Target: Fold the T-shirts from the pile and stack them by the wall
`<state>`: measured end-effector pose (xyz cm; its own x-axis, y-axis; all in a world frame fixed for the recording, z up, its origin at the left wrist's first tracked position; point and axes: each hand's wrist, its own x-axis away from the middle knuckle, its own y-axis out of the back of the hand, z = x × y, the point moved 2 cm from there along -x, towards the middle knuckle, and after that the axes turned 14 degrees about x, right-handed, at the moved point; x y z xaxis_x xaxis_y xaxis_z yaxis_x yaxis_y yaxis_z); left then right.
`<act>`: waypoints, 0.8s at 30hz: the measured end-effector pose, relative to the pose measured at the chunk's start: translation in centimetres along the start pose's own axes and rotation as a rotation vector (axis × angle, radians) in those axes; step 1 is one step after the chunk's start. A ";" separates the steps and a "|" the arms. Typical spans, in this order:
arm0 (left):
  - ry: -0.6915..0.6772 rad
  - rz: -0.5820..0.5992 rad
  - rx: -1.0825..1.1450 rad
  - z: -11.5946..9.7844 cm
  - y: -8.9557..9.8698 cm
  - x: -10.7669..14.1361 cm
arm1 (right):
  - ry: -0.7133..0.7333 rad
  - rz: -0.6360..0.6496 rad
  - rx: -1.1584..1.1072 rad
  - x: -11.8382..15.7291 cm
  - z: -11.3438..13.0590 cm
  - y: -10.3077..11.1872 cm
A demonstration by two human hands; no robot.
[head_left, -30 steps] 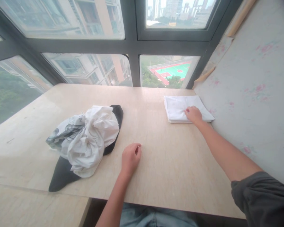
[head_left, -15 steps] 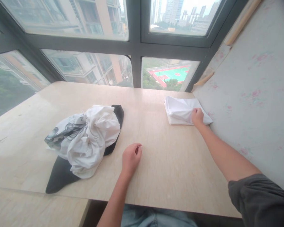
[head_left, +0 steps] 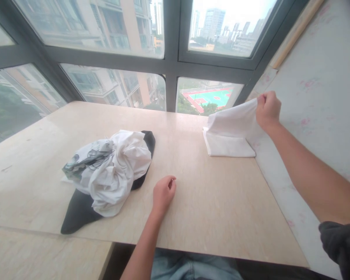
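My right hand is closed on a corner of a folded white cloth at the back right. That upper layer is pulled up off the stack beneath, stretched at a slant toward my hand; whether it is a garment I cannot tell. My left hand rests on the tabletop with its fingers curled in, and nothing shows in them. To its left lies a crumpled white T-shirt with a grey print, bunched on top of a black cloth item.
The pale wooden surface runs up to grey-framed windows at the back. A flower-patterned wall closes off the right side. Near me is the surface's front edge, with a lower-left section joined by a seam.
My right hand has lifted the cloth's top corner upward and to the right, raising the upper layer off the stack. My left hand stays in place. The view has tilted slightly.
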<state>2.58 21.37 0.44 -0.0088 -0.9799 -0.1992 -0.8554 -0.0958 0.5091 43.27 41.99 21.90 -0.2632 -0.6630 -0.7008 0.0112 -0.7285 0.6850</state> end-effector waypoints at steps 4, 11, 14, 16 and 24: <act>-0.003 0.001 0.016 0.0 0.0 0.1 | 0.151 -0.104 0.013 -4.5 3.1 7.3; -0.003 0.004 0.067 -0.5 -0.1 -0.1 | 0.281 -0.285 -0.146 -4.6 7.9 16.0; 0.003 0.008 0.118 -1.0 -0.3 0.0 | 0.447 -0.047 -0.117 -1.4 10.2 15.7; -0.002 0.029 0.172 -1.5 -0.8 0.4 | 0.513 -0.075 -0.125 0.7 11.2 16.2; -0.033 0.125 0.499 -5.1 -2.5 0.8 | 0.538 -0.300 -0.248 3.6 14.6 22.7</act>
<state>7.36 19.98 3.29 -0.1361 -0.9719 -0.1923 -0.9897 0.1246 0.0708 28.52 25.54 37.84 0.2280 -0.3720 -0.8998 0.2507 -0.8706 0.4234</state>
